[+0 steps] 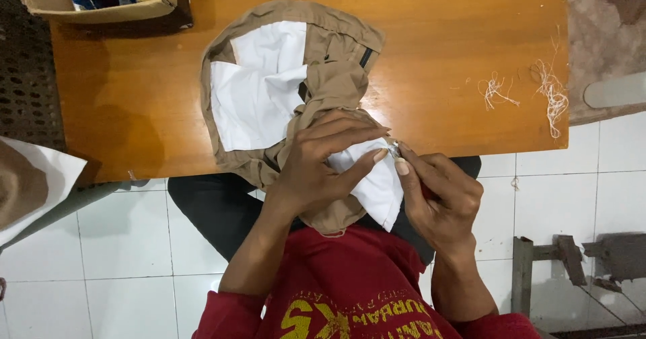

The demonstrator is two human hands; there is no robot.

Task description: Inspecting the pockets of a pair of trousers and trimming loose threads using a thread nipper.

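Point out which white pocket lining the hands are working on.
The white lining at the table's near edge, pinched between left hand and right hand; the other two linings lie untouched inside the khaki trousers.

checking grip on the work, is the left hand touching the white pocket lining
Touching. The head view shows the left hand lying on the khaki trousers, its fingers pressed flat onto the white pocket lining, with no gap visible.

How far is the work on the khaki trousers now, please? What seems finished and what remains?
Looks done: loose thread clippings lie on the wooden table, so some trimming has likely happened. In hand: the left hand pinches the white pocket lining of the khaki trousers, while the right hand works a small metal tool at its edge. Left: how much of the lining remains cannot be told.
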